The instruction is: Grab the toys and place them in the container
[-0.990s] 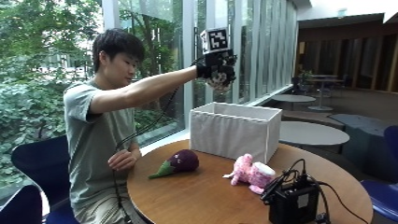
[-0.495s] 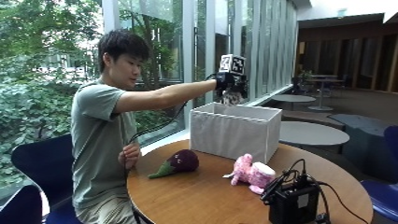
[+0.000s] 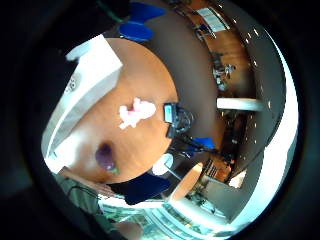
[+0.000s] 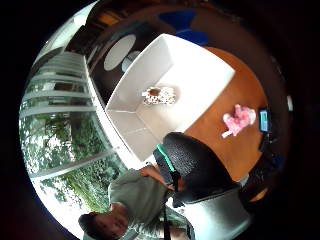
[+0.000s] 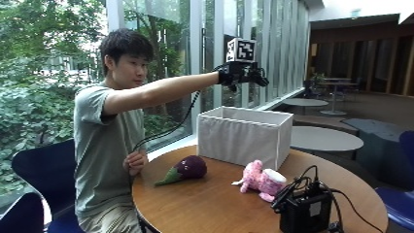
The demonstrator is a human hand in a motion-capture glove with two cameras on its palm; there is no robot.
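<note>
My gloved right hand [image 5: 240, 75] is held out at arm's length above the open white fabric container [image 5: 242, 138], fingers relaxed and holding nothing. The thumb side palm view looks down into the container [image 4: 200, 75], where a small spotted plush toy [image 4: 159, 95] lies on the floor; a gloved finger [image 4: 192, 167] shows in front. A pink plush toy [image 5: 262, 179] lies on the round wooden table [image 5: 207, 204] in front of the container. A purple eggplant toy [image 5: 187, 169] lies near the person's side of the table.
A black device with cables [image 5: 307, 211] sits at the table's near edge, beside the pink plush. The bare left hand [image 5: 136, 161] rests at the table's rim near the eggplant. Blue chairs stand around the table; windows are behind.
The gloved hand has moved from beside the container to above its opening. The pink plush and the eggplant have not moved.
</note>
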